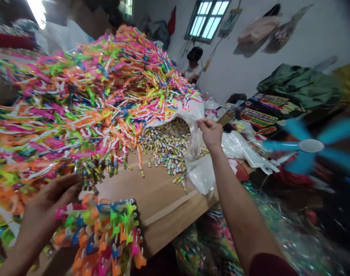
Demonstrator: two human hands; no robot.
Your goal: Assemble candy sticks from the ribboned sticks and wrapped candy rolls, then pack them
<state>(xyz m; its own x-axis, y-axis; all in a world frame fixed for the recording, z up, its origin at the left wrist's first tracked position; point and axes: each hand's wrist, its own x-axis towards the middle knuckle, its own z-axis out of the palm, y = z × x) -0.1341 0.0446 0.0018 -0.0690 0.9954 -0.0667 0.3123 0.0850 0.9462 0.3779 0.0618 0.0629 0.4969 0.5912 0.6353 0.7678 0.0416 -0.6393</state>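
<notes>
My right hand (211, 133) is closed on the edge of a white plastic bag (194, 109), pinching it between thumb and fingers. Under the raised edge lie many small cylinders in patterned wrappers (166, 147), spilling onto the wooden tabletop (160, 195). At lower left, my left hand (55, 201) has its fingertips drawn together beside more wrapped cylinders (90, 174); whether it grips any is unclear. Just right of that hand, rows of bright plastic pieces (102, 234) stand packed together at the table's front edge. A tall heap of thin coloured plastic pieces (105, 84) covers the left and back.
A fan with blue blades (311, 145) spins at the right, close to my right arm. Black printed boxes (259, 119) and a green cloth (298, 86) lie behind it. Clear bags (240, 151) rest beside the table. Another person (194, 67) is behind the heap.
</notes>
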